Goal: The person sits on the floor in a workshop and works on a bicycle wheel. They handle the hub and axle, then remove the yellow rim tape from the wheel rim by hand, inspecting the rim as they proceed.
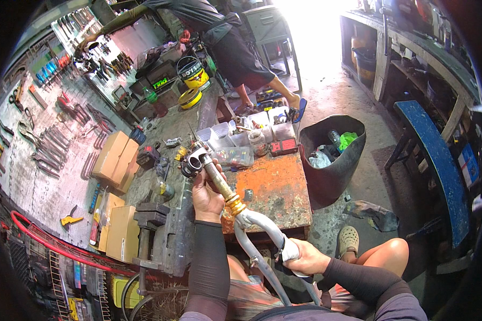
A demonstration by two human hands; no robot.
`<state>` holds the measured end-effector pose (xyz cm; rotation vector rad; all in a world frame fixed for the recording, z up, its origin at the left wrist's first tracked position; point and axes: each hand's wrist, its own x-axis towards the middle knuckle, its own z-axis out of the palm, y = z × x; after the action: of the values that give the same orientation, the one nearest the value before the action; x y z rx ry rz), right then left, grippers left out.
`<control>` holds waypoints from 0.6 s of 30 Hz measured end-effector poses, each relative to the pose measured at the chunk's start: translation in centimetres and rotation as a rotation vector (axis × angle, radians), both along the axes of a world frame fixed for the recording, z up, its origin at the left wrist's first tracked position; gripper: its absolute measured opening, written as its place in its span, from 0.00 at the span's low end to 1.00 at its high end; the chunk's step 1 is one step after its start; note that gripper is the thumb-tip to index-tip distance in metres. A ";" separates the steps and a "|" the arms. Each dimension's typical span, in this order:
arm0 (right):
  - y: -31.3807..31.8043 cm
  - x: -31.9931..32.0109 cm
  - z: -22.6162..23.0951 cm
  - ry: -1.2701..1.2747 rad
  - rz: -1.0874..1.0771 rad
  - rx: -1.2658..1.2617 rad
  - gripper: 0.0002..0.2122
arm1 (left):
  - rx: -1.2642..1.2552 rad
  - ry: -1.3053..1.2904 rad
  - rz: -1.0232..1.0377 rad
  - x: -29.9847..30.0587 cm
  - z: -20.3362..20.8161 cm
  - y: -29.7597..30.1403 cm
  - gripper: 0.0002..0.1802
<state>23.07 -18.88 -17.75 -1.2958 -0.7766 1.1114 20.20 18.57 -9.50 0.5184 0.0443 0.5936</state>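
A silver bicycle fork (258, 220) stands tilted in front of me, its legs running down between my knees. Gold headset rings (234, 204) sit at the base of its worn steerer tube (217, 177). At the tube's upper end is a silver and black clamp-like part (196, 160). My left hand (207, 199) is closed around the steerer just below that part. Lower down, my right hand (308, 258) presses a white cloth (291, 250) against the right fork leg. The fork's lower ends are partly hidden by my lap.
An orange-painted wooden surface (277, 187) lies behind the fork, with plastic tubs (235, 134) beyond. A vise (151, 216) and cardboard boxes (115, 158) stand left, below wall tools. A black bin (332, 171) and blue bench (431, 155) are right. Another person (233, 53) works at the back.
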 end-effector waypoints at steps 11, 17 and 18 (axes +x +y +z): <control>-0.1 0.0 0.1 -0.001 0.010 0.004 0.20 | 0.004 -0.014 0.010 0.0 -0.1 0.1 0.27; -0.1 0.1 -0.5 -0.040 -0.003 0.009 0.20 | -0.019 -0.007 -0.018 0.3 0.0 -0.1 0.25; -0.1 0.1 -0.3 -0.037 -0.002 0.011 0.20 | -0.011 0.008 -0.009 0.2 0.0 -0.1 0.24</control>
<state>23.19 -18.94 -18.01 -1.3110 -0.8077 1.0823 20.36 18.49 -9.54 0.5102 0.0529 0.5822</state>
